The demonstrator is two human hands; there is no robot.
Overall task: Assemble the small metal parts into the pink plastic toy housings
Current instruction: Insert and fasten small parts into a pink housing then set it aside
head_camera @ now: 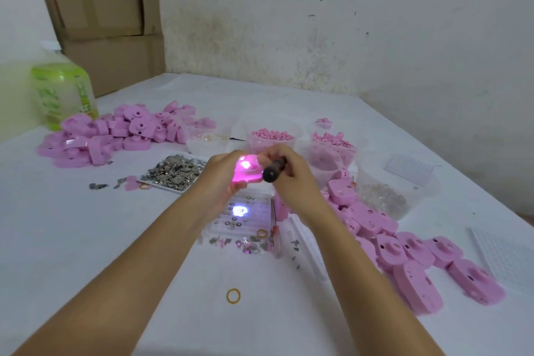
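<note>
1. The left hand (222, 178) is raised above the white table (144, 254), its fingers curled around a pink housing (245, 172) that glows brightly where light hits it.
2. The right hand (291, 179) is wrapped tight around a dark-handled tool (274, 169); its working end meets the housing, though the tip is hidden.
3. Directly under the hands lies a clear tray (245, 220) holding small rings, with a bright spot of light on it.
4. A flat dish heaped with metal parts (173, 173) sits just left of the hands, and more bits are scattered in front of the clear tray.
5. A pile of housings (121, 133) lies far left; a row of housings (404, 251) runs along the right.
6. A yellow rubber band (233, 296) lies near the table's front edge.
</note>
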